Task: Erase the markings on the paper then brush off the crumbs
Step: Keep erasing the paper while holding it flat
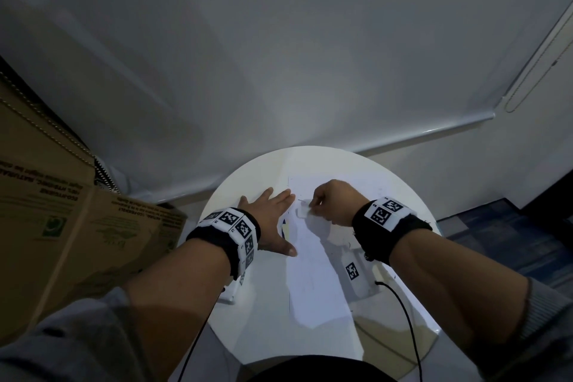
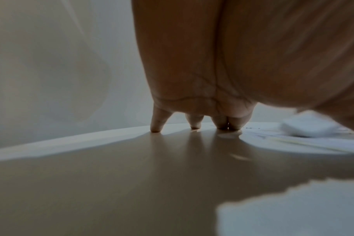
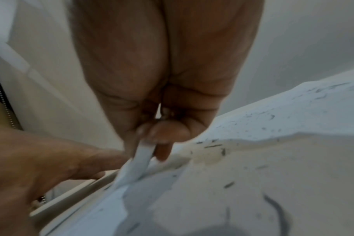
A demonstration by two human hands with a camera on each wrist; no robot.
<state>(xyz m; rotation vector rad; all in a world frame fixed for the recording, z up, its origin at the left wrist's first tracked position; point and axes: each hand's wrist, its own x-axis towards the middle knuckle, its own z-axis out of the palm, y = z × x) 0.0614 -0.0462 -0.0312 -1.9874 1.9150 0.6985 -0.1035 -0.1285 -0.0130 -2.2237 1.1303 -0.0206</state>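
Observation:
A white sheet of paper (image 1: pixel 313 270) lies on the round white table (image 1: pixel 248 313). My left hand (image 1: pixel 273 220) lies flat with straight fingers on the table, its thumb and fingertips (image 2: pixel 220 126) at the paper's left edge. My right hand (image 1: pixel 325 205) pinches a white eraser (image 1: pixel 302 211) and holds it down on the paper near its left edge. In the right wrist view the eraser (image 3: pixel 139 161) sits between thumb and fingers, with dark eraser crumbs (image 3: pixel 228 185) and a curved pencil mark (image 3: pixel 277 210) on the paper (image 3: pixel 232 183). The eraser (image 2: pixel 307 127) also shows at the right of the left wrist view.
A brown cardboard box (image 1: pixel 62 220) stands close to the table's left side. A white wall (image 1: pixel 279 56) rises right behind the table. Black cables (image 1: pixel 406 319) run from both wrists over the table's near edge. Blue floor (image 1: pixel 511 239) lies to the right.

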